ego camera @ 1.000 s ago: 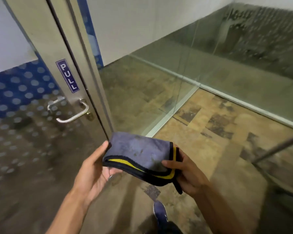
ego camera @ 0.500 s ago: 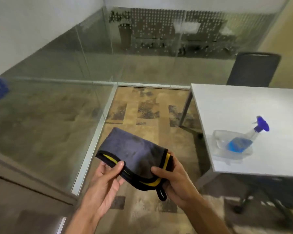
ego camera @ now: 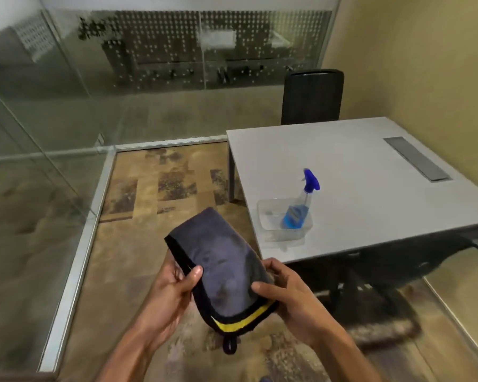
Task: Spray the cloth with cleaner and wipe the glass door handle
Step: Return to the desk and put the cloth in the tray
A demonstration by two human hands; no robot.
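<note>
Head view: you're pinching the folded cloth between both hands, left hand and right hand each gripping an edge, near the table corner. You're sitting at the pre-spray step: spray bottle is leaning untouched in the clear tub on that table, so the next move is probably freeing the right hand and reaching for it.

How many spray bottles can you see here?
1. The spray bottle leans in a clear tub on the grey table, right of the cloth. Nothing suggests another, though the room's right side is cut off.

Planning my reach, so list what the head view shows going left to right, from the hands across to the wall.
Left hand → cloth → right hand → clear tub → spray bottle → table's metal slot cover → yellow wall.
</note>
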